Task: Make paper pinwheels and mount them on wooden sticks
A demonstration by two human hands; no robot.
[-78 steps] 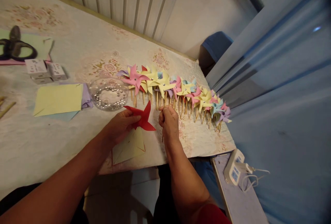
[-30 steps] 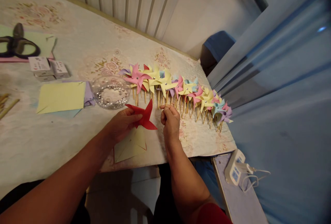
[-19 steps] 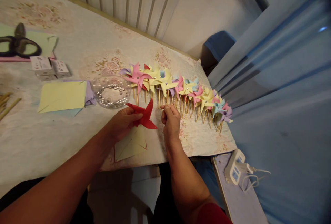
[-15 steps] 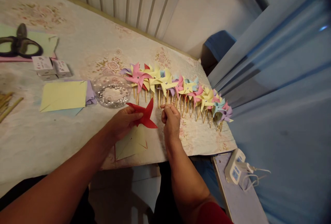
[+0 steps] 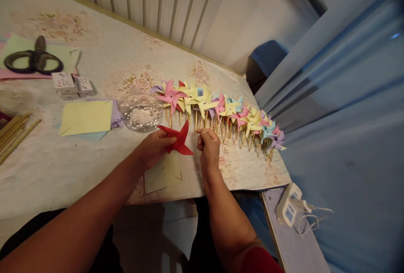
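Observation:
Between the thumb and fingers of my left hand (image 5: 157, 146) is a red paper pinwheel (image 5: 180, 140), its blades folded in and no stick on it. My right hand (image 5: 209, 143) is a little to its right, closed in a pinch with the thumb against the forefinger; whatever it may hold is too small to make out. Under the pinwheel, near the table edge, lies a pale yellow-green paper square (image 5: 164, 174). Just beyond my left hand a clear round dish (image 5: 141, 115) holds many small silvery pieces.
Finished pinwheels (image 5: 221, 107) on sticks lie in a long row along the right. To the left are yellow paper (image 5: 86, 117), small white boxes (image 5: 65, 83), black-handled scissors (image 5: 34, 60) and sticks (image 5: 19, 136). A power strip (image 5: 288, 205) rests beyond the table's right corner.
The view has shifted slightly, so things on the left appear further right and more sticks show. Both hands keep nearly the same pose, the left still on the red pinwheel.

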